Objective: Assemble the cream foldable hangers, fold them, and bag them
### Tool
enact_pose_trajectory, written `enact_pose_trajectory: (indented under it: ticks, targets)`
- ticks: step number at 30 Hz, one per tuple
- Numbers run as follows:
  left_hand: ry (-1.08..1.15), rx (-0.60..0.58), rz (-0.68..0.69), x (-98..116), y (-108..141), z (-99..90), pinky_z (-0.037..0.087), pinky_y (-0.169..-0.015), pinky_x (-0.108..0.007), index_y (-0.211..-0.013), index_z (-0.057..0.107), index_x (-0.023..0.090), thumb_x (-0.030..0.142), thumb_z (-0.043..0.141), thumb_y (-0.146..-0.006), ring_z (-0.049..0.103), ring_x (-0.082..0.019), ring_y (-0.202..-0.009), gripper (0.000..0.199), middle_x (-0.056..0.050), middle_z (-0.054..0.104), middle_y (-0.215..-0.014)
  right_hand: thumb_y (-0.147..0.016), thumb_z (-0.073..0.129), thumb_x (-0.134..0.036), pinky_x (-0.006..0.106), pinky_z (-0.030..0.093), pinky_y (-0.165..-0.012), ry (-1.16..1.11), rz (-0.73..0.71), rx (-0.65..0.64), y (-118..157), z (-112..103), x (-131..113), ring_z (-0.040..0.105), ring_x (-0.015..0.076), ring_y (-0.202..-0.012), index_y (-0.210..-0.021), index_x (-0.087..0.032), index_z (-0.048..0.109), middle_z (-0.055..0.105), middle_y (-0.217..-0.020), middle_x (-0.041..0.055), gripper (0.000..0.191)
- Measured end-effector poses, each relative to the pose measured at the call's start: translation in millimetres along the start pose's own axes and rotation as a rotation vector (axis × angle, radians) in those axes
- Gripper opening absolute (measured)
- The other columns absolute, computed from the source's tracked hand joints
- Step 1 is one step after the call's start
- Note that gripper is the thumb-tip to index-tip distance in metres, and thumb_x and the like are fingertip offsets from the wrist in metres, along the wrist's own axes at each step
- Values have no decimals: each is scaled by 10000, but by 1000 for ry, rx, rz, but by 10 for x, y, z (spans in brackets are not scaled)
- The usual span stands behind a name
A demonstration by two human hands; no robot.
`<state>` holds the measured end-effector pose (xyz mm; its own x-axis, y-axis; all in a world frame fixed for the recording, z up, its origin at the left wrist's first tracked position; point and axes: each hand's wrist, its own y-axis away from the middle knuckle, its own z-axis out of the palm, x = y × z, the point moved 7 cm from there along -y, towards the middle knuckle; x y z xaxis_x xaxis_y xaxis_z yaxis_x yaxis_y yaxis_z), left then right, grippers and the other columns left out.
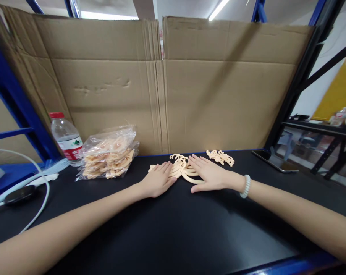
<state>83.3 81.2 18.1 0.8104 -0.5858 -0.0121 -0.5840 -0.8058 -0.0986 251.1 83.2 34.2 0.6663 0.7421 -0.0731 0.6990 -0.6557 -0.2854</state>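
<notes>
While both arms reach in from the lower corners, the left hand (158, 181) lies near the middle of the frame, flat and palm down, fingers stretched out and thumb apart, over the left part of a pile of curved, pale wood-coloured pieces (179, 166); the right hand (209, 175), a pale bracelet (245, 186) at its wrist, is spread just right of centre, its fingers over the pile's right side. Between the hands the pile's curved parts overlap on the black tabletop (173, 233). A smaller cluster of pale pieces (220, 157) sits right of centre, beyond the right hand, and a dark flat device (275, 162) lies farther right. At centre left, clear plastic bags (108, 154) hold more such pieces, beside a red-capped bottle (66, 138), with cardboard panels (110, 84) filling the upper frame
</notes>
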Motion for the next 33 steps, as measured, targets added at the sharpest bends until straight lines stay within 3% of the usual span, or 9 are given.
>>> enact_pose_trajectory:
  ticks: [2, 6, 8, 11, 15, 18, 21, 26, 33]
  targets:
    - [-1, -5, 18, -32, -26, -5, 220, -1117, -530, -1449, 290, 11, 481, 222, -970, 236, -340, -1415, 673, -244, 262, -1512, -745, 461, -814, 507, 170, -1149, 8, 9, -116, -55, 99, 17, 176, 379, -1413, -1470, -11, 273, 221, -1518, 248, 1098]
    - [3, -4, 73, -92, -78, -14, 222, -1117, -528, -1451, 304, 68, 490, 235, -971, 247, -312, -1418, 643, -214, 286, -1513, -849, 381, -741, 505, 257, -1109, -31, 16, -164, -117, 144, 255, 332, 356, -1360, -1452, -75, 350, 362, -1470, 221, 899]
    - [7, 13, 92, -119, -108, -20, 229, -1115, -526, -1444, 321, 78, 493, 248, -969, 269, -309, -1411, 635, -210, 310, -1505, -869, 387, -712, 485, 280, -1101, -33, -15, -134, -121, 134, 312, 378, 334, -1336, -1437, -93, 382, 407, -1449, 202, 841]
    - [15, 73, 93, -144, -132, -54, 233, -1115, -531, -1426, 348, 80, 496, 274, -965, 301, -314, -1398, 626, -211, 348, -1490, -878, 426, -675, 468, 259, -1118, -26, -31, -54, -101, 98, 334, 328, 312, -1366, -1430, -107, 396, 393, -1465, 176, 792]
    - [22, 216, 67, -131, -8, -166, 224, -1131, -513, -1382, 396, 77, 463, 338, -961, 320, -303, -1388, 574, -200, 404, -1467, -958, 374, -514, 434, 294, -1107, -14, 33, 139, -35, -78, 459, 368, 264, -1339, -1366, -139, 482, 443, -1431, 144, 565]
    - [24, 315, 93, -71, 210, -251, 272, -1115, -498, -1304, 470, 129, 367, 410, -950, 422, -275, -1317, 431, -156, 526, -1370, -983, 319, -365, 438, 402, -1006, -4, 143, 306, 106, -291, 728, 516, 250, -1173, -1222, -171, 598, 603, -1226, 126, 415]
    - [61, 414, 165, -2, 422, -332, 390, -1030, -463, -1203, 531, 171, 273, 471, -919, 525, -259, -1195, 307, -121, 617, -1233, -953, 364, -295, 421, 469, -868, 12, 242, 392, 325, -453, 1019, 588, 249, -962, -1062, -171, 668, 682, -988, 103, 346]
    - [95, 438, 131, -34, 492, -356, 436, -957, -440, -1137, 547, 161, 208, 480, -900, 567, -252, -1107, 251, -113, 642, -1144, -902, 461, -282, 392, 469, -765, 50, 305, 395, 542, -509, 1245, 577, 254, -837, -962, -138, 695, 692, -881, 111, 282]
    - [74, 404, 117, -50, 387, -275, 433, -950, -434, -1183, 548, 181, 241, 521, -889, 555, -264, -1131, 301, -105, 620, -1202, -876, 542, -289, 385, 450, -789, 131, 234, 324, 308, -288, 1206, 544, 258, -879, -1032, -185, 704, 634, -938, 114, 249]
